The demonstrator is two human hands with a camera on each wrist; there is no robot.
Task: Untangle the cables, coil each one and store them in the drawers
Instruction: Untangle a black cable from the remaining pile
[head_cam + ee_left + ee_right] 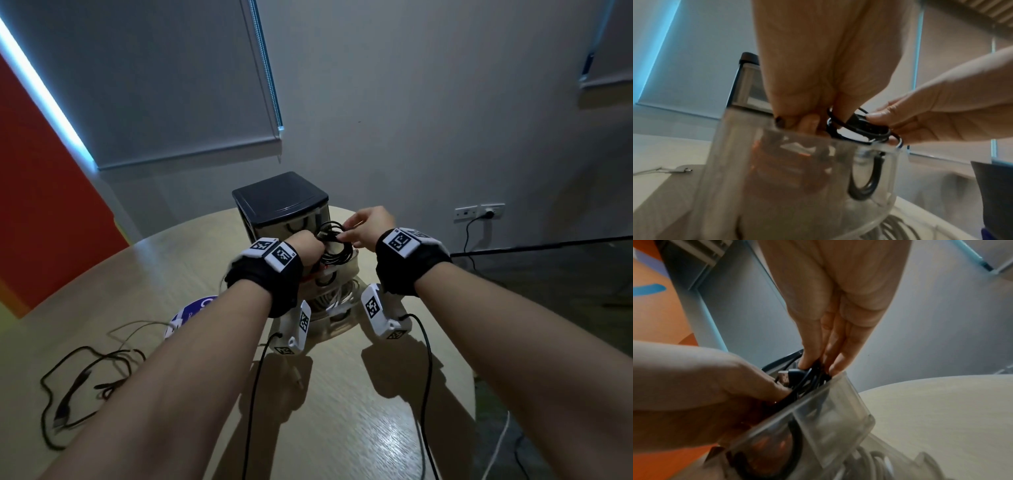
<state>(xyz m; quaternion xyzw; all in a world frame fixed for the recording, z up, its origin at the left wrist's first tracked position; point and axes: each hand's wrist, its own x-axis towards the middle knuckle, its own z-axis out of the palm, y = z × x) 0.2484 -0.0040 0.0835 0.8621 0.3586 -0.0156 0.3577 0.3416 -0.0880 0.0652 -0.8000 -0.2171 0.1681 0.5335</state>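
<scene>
The black cable [334, 245], thin, round and glossy, is wound into a loose coil of several loops and sits at the mouth of an open clear drawer [346, 265] of the drawer unit [281, 202] near the table's far edge. The left hand [306, 248] has its fingers curled round the coil's left side and reaches down inside the drawer; the right hand [368, 226] pinches the right side of the loops between thumb and fingertips [805, 361], beside a dark plug with a metal tip [786, 374]. The drawer walls are smooth, translucent plastic with rounded corners; something orange shows dimly through them. The unit has a dark, matte, square lid. A lower drawer holds pale coiled cord [337, 298]. On the pale wood-grain table [342, 411], toward its left edge, another black cable [78, 383] lies tangled.
</scene>
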